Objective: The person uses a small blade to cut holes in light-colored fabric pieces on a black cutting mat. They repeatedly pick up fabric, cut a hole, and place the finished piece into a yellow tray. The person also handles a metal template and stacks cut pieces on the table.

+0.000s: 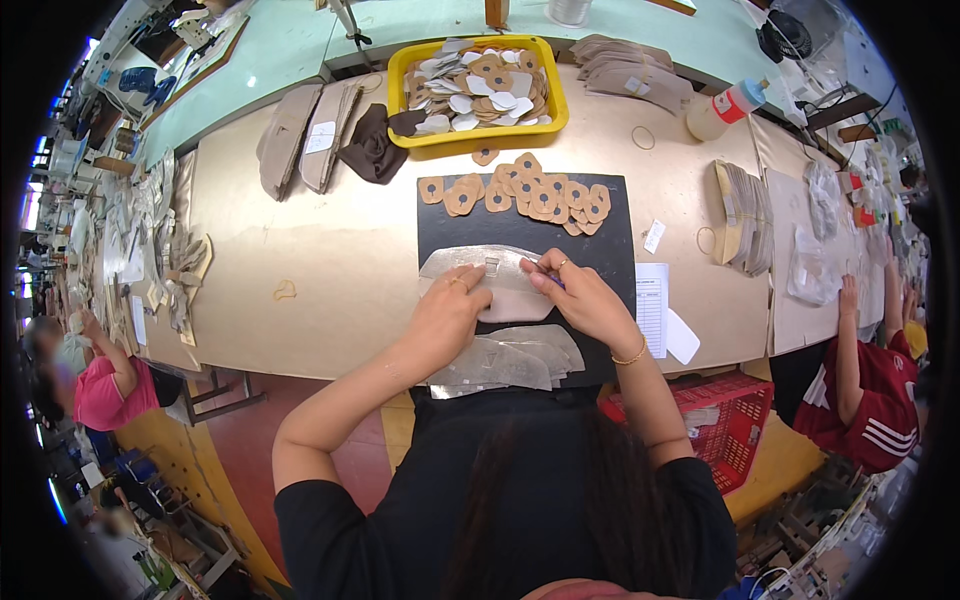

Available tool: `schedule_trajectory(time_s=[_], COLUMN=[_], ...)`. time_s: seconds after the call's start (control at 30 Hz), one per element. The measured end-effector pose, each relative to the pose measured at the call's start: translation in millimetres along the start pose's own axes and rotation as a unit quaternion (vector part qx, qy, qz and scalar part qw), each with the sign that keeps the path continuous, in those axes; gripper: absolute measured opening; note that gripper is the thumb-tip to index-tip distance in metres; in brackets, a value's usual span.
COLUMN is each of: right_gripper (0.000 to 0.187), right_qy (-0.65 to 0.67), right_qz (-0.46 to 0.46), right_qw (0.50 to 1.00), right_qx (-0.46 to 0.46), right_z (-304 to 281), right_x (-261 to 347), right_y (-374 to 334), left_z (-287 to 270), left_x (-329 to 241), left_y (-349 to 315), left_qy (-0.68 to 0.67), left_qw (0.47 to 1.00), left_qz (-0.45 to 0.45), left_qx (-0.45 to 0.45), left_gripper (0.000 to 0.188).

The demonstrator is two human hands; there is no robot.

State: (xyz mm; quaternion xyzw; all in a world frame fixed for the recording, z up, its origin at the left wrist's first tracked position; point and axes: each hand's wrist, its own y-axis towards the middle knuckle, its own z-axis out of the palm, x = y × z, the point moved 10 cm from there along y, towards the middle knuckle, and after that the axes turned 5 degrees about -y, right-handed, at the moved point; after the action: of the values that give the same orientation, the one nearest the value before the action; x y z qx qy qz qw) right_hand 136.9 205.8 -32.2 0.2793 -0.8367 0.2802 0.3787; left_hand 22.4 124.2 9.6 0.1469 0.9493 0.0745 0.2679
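Observation:
On the black board (445, 228) before me, a clear, curved template (512, 258) with a small rectangular cutout lies over a pale pinkish piece (520, 304). The fingers of my left hand (447, 312) rest apart on the template's left part, pressing it down. My right hand (590, 305) is closed around a slim dark pen (545, 274), its tip by the template's upper right edge. Nearer my body lie several more clear templates (505, 360), overlapping. Beyond my hands, small tan pieces with dark dots (545, 192) spread along the board's far side.
A yellow tray (480, 137) of cut pieces stands at the back, beside a dark cloth (374, 146). Bundled pieces (300, 140) lie behind left, others (745, 215) at right. A bottle (715, 112) stands back right; a red crate (735, 420) is below. Co-workers sit either side.

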Motion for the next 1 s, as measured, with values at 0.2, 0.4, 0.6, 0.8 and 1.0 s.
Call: schedule_trajectory(time_s=[0.2,0.4,0.6,0.8,1.0], right_gripper=[0.029,0.052,0.047,0.037,0.034], right_qy=[0.143,0.563,0.451,0.329,0.228], right_qz=[0.060,-0.037,-0.112,-0.134,-0.169], right_qw=[0.987,0.824,0.878,0.935,0.934], right_qx=[0.038,0.046,-0.113,0.014,-0.218], right_z=[-0.5,-23.4,-73.5,-42.1,-89.8], right_x=[-9.2,30.4,63.0,93.8,92.0], right_y=[-2.1,-5.0,-22.2,-36.5,-44.8], left_z=[-28.5,-56.5,-64.9,-51.5,-67.2], left_x=[23.4,14.4,4.2,1.0,-11.0], left_y=[-8.5,11.8,28.9,31.2,33.4], left_qy=[-0.412,-0.568,-0.412,-0.602,-0.590], left_qw=[0.869,0.782,0.889,0.755,0.777], left_qz=[-0.254,-0.256,-0.193,-0.230,-0.185], left_qx=[0.102,-0.025,-0.061,-0.121,-0.115], left_gripper=[0.009,0.011,0.016,0.020,0.021])
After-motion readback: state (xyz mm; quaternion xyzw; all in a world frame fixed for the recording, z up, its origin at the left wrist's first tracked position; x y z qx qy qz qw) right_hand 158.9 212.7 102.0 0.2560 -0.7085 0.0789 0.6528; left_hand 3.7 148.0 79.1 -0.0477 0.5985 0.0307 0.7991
